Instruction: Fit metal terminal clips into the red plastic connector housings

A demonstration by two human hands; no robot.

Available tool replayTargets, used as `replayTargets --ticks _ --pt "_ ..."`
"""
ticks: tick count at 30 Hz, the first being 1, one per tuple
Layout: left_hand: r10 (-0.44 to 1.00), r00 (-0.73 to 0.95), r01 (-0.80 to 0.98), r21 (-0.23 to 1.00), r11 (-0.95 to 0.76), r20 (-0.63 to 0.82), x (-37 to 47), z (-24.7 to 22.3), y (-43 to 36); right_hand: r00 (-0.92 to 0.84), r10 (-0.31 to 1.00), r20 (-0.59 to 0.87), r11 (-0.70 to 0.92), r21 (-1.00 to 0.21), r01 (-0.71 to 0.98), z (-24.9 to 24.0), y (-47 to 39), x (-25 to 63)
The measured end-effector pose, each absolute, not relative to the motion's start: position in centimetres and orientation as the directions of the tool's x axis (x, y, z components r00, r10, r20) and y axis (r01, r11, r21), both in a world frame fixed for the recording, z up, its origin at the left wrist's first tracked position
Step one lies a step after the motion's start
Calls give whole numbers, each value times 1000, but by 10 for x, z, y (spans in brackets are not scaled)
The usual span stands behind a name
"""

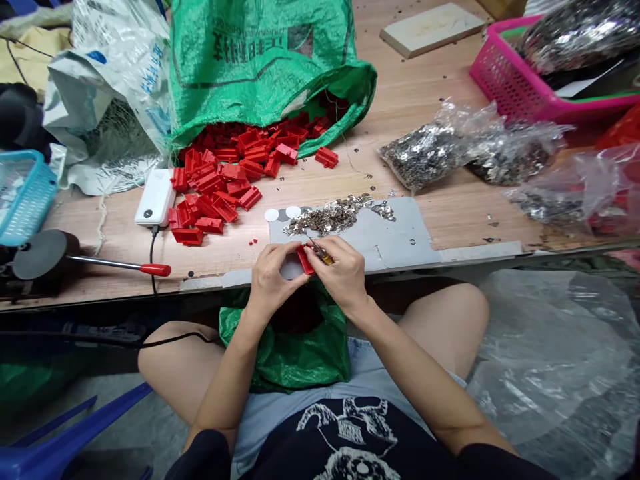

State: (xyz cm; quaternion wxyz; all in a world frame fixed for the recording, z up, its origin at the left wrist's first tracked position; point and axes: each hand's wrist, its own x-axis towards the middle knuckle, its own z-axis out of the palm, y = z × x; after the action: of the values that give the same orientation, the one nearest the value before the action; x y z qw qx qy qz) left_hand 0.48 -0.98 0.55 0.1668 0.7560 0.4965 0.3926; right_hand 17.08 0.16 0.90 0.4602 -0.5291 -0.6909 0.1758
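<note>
A red plastic housing (305,260) is pinched in my left hand (273,275), at the table's front edge. My right hand (345,270) closes on a slim tool with a yellow and black handle (323,253), perhaps tweezers or a small screwdriver; its thin tip points away from me, close to the housing. Just beyond my hands, a heap of small metal pieces (335,217) lies on a grey mat (405,233). Further left, many red housings (215,187) spill from a green woven sack (265,73). An open green bag (300,360) sits on my lap, under my hands.
On the left are a white power bank (155,197) with a cable, a lever with a red tip (155,269), and a blue basket (30,197). Clear bags of metal pieces (425,153) and a pink basket (525,83) stand right. A board (433,30) lies behind.
</note>
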Motion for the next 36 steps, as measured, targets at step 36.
replayTargets --ticks 36 --pt "890 186 608 663 -437 416 5 6 -10 -1 904 428 365 -770 523 12 1 170"
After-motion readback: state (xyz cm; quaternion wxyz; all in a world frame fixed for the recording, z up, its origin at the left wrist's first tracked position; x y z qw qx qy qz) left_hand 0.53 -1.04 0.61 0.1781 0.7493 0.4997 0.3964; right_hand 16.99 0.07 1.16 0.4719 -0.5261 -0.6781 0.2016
